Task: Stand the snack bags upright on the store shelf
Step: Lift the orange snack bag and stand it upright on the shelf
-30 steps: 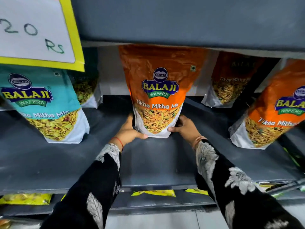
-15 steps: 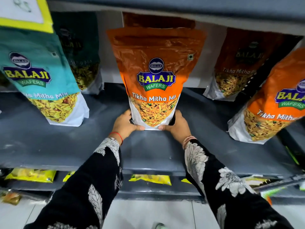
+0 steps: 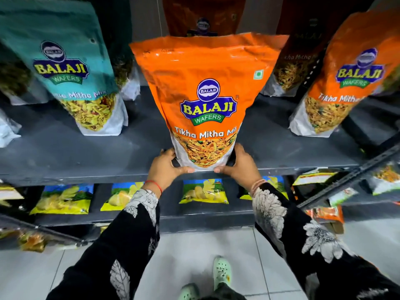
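Note:
An orange Balaji Tikha Mitha Mix bag (image 3: 205, 83) stands upright at the front edge of the dark grey shelf (image 3: 65, 152). My left hand (image 3: 166, 167) grips its lower left corner and my right hand (image 3: 240, 165) grips its lower right corner. Behind it stands another orange bag (image 3: 203, 16), mostly hidden. A teal bag (image 3: 65, 68) stands to the left, leaning. To the right leans an orange bag (image 3: 346, 83), with a darker one (image 3: 292, 68) behind it in shadow.
A lower shelf (image 3: 168, 215) holds yellow chip packets (image 3: 204, 191) lying flat. A slanted metal rack bar (image 3: 346, 178) crosses at the right with more packets behind it. White floor tiles (image 3: 194, 256) and my green shoes (image 3: 221, 271) show below.
Both hands have drawn the orange bag forward from deep in the shelf to its front edge. The view has tilted down, so the lower shelf and floor now show.

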